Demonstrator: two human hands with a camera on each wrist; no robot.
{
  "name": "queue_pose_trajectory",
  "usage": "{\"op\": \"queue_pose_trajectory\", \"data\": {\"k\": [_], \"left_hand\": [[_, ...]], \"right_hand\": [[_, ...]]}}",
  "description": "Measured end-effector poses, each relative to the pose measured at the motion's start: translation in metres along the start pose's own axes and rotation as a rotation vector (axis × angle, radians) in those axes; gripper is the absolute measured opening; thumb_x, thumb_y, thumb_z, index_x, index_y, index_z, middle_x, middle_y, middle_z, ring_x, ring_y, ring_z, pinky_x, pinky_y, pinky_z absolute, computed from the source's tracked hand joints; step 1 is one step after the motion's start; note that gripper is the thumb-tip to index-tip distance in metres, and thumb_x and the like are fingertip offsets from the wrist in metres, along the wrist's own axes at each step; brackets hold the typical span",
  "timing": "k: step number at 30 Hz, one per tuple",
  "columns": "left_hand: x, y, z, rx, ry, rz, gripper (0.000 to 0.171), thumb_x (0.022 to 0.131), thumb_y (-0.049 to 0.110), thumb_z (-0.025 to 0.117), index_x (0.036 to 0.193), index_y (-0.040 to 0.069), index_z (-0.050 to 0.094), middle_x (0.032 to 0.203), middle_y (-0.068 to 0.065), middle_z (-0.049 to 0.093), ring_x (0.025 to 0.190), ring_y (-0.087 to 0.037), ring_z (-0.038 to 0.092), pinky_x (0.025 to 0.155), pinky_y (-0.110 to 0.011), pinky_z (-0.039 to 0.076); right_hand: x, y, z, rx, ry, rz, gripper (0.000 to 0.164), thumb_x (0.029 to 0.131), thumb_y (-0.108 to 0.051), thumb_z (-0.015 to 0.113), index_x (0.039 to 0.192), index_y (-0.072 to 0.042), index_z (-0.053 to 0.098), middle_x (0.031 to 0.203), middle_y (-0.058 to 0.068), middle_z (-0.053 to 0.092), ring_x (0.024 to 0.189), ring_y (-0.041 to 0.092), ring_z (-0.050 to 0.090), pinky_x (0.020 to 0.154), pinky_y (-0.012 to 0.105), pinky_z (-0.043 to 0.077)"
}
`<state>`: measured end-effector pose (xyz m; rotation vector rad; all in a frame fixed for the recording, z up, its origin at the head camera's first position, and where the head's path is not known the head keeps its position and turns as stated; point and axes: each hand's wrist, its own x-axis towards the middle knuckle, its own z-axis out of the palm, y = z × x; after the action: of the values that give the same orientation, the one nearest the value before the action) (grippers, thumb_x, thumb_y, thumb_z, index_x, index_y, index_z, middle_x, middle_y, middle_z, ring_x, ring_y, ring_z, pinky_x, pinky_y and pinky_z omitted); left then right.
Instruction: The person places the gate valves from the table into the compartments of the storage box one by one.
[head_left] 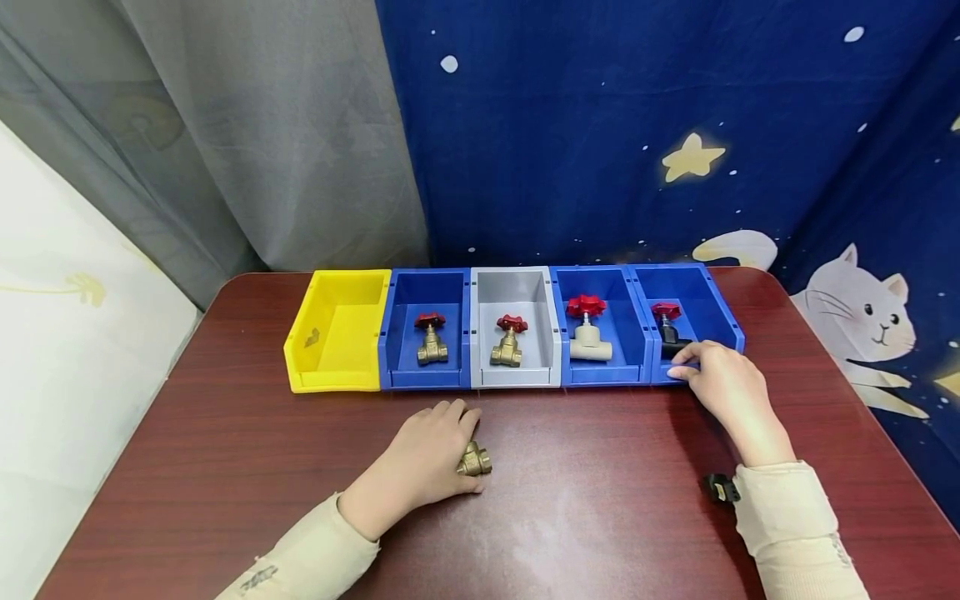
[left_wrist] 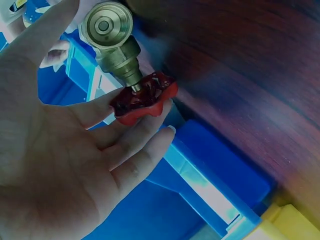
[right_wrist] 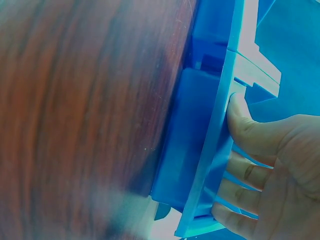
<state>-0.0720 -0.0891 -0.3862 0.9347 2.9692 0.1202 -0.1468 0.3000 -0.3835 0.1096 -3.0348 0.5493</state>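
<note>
My left hand (head_left: pixel 431 454) lies over a brass gate valve (head_left: pixel 474 460) on the table, its body showing between thumb and index finger. In the left wrist view, the fingers reach loosely behind the red handwheel (left_wrist: pixel 142 100) and touch it, with the palm uncurled. My right hand (head_left: pixel 723 383) is at the front of the rightmost blue bin (right_wrist: pixel 197 155), thumb and bent fingers pinching its front lip. Close behind those fingertips, a black valve with a red handwheel (head_left: pixel 666 311) lies in that bin, partly hidden by the hand.
Left of that bin stand another blue bin (head_left: pixel 606 375) with a beige valve (head_left: pixel 590 343), a grey bin (head_left: pixel 517 377) and a blue bin (head_left: pixel 425 379) with brass valves, and a yellow bin (head_left: pixel 337 381). A small black object (head_left: pixel 722 488) is by the right cuff. Curtains hang behind.
</note>
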Motion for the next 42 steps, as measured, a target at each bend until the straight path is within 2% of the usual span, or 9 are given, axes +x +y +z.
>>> {"op": "queue_pose_trajectory", "data": {"k": [6, 22, 29, 37, 42], "left_hand": [[0.000, 0.000, 0.000, 0.012, -0.017, 0.002, 0.085, 0.066, 0.053, 0.088, 0.127, 0.001, 0.058, 0.109, -0.009, 0.058, 0.101, -0.025, 0.059, 0.085, -0.041, 0.053], [-0.002, -0.001, 0.008, -0.038, -0.031, -0.022, 0.085, 0.074, 0.049, 0.084, 0.136, 0.001, 0.051, 0.114, -0.011, 0.056, 0.104, -0.027, 0.058, 0.088, -0.042, 0.052], [-0.001, -0.005, 0.012, 0.024, 0.034, 0.058, 0.073, 0.076, 0.046, 0.082, 0.129, 0.004, 0.057, 0.109, -0.008, 0.059, 0.098, -0.024, 0.059, 0.086, -0.041, 0.052], [-0.002, -0.009, 0.012, 0.086, 0.052, 0.151, 0.071, 0.075, 0.046, 0.081, 0.130, 0.008, 0.059, 0.113, -0.005, 0.061, 0.100, -0.022, 0.058, 0.088, -0.039, 0.052], [-0.002, -0.013, 0.013, 0.089, 0.101, 0.205, 0.069, 0.072, 0.040, 0.083, 0.130, 0.012, 0.059, 0.116, -0.003, 0.060, 0.103, -0.021, 0.057, 0.091, -0.038, 0.051]], "right_hand": [[0.001, 0.000, 0.000, 0.002, -0.003, 0.002, 0.018, 0.089, -0.021, 0.074, 0.097, -0.005, 0.072, 0.103, 0.026, 0.067, 0.091, 0.048, 0.061, 0.073, 0.062, 0.048], [0.001, 0.000, 0.001, 0.004, -0.007, 0.000, 0.019, 0.090, -0.020, 0.074, 0.098, -0.004, 0.072, 0.103, 0.027, 0.067, 0.091, 0.048, 0.061, 0.074, 0.063, 0.048], [0.001, 0.001, 0.002, 0.002, -0.007, 0.000, 0.018, 0.090, -0.021, 0.074, 0.098, -0.005, 0.072, 0.103, 0.026, 0.067, 0.091, 0.047, 0.061, 0.074, 0.062, 0.048], [0.000, 0.003, 0.004, 0.002, 0.001, -0.006, 0.018, 0.089, -0.020, 0.074, 0.097, -0.005, 0.072, 0.103, 0.027, 0.067, 0.090, 0.047, 0.061, 0.075, 0.063, 0.048], [0.000, 0.002, 0.004, 0.001, 0.005, -0.006, 0.018, 0.089, -0.020, 0.074, 0.098, -0.004, 0.072, 0.104, 0.027, 0.067, 0.091, 0.048, 0.061, 0.075, 0.063, 0.048]]}}
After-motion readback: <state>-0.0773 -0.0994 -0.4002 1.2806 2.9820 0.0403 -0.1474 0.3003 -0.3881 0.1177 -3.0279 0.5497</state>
